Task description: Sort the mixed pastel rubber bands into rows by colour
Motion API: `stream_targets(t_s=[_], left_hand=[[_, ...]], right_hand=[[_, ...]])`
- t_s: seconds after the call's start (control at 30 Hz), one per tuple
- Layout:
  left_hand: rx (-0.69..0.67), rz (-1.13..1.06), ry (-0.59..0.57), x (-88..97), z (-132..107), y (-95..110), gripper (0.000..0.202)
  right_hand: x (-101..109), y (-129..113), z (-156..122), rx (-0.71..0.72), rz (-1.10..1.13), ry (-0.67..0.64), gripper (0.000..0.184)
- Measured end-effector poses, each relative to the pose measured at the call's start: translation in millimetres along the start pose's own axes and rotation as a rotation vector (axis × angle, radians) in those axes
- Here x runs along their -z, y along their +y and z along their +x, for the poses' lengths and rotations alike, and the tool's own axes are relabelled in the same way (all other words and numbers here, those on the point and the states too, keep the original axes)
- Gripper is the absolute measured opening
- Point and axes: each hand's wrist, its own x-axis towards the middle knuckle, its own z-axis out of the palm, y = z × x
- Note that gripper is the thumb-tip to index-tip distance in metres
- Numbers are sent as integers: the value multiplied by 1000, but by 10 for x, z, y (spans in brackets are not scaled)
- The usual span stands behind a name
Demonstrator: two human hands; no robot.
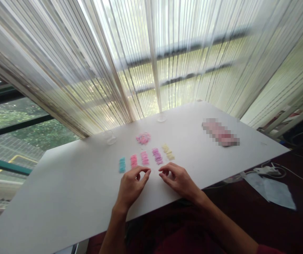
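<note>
Over the white table (69, 190), my left hand (130, 183) curls with thumb and forefinger tips pressed together. My right hand (179, 179) faces it in a similar pinch, a small gap from the left fingertips. Whatever either pinch holds is too small to make out. Just beyond the hands lie small thin pieces grouped by colour: a blue row (122, 164), a coral row (134, 160), a pink row (144, 157), a purple row (157, 156) and a pale yellow row (168, 151). Behind them is a loose mixed pile (143, 138), mostly pink.
Two clear, shallow containers stand near the back edge, one left (110, 137) and one centre (161, 118). A blurred-out pink item (220, 132) lies on the right. Striped sheer curtains (172, 53) hang behind the table. Cables and a pale packet (278, 192) sit below right.
</note>
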Motion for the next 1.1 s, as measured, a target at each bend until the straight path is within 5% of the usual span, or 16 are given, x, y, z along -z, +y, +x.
stream_targets(t_s=[0.23, 0.5, 1.1], left_hand=[[175, 312, 28, 90, 272, 27, 18], [260, 408, 6, 21, 290, 5, 16], [224, 482, 17, -8, 105, 37, 14]], right_hand=[[6, -25, 6, -11, 7, -14, 12], [9, -25, 1, 7, 13, -22, 11], [8, -36, 4, 9, 4, -17, 13]])
